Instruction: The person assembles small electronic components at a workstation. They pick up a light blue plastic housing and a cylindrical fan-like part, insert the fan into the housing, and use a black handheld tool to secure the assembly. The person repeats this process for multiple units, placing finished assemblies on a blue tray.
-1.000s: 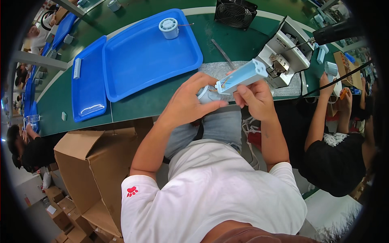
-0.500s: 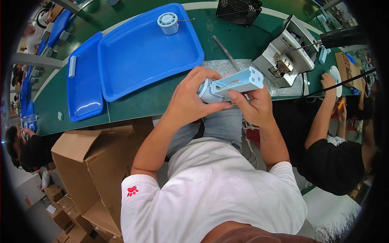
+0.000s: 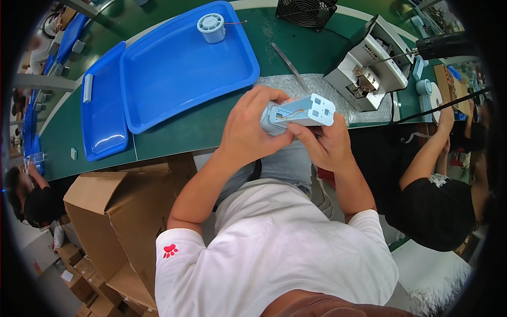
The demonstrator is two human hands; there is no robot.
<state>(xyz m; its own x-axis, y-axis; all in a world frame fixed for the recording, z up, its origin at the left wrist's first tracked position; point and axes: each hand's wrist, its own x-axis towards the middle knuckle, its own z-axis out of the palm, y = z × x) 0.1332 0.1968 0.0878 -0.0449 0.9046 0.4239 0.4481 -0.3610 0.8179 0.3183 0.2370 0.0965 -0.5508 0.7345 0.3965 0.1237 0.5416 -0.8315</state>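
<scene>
Between my hands is a light-blue plastic handheld fan body (image 3: 306, 108), held above the table's near edge. Thin coloured wires lie in its hollow handle, whose end plate has small square openings. My left hand (image 3: 245, 124) is closed round the rounded end of the body. My right hand (image 3: 328, 145) grips the handle end, thumb along the near side and fingers behind it. The palms and fingers hide part of the body. A round light-blue fan head (image 3: 212, 28) with a slotted top and a thin wire stands in the large blue tray (image 3: 185, 113).
A narrower blue tray (image 3: 105, 148) holds a white strip (image 3: 87, 88). Metal tweezers (image 3: 289, 64) lie by bubble wrap. At right are a white-and-black machine (image 3: 364, 68) and a black-handled screwdriver (image 3: 449, 48). A black fan (image 3: 306, 11) is behind. A co-worker's arm (image 3: 430, 145) reaches in. An open carton (image 3: 121, 227) stands lower left.
The fan body has turned in my hands, so its end plate faces me more and sits slightly left. The co-worker's hand at right has moved, exposing a light-blue part by the white disc.
</scene>
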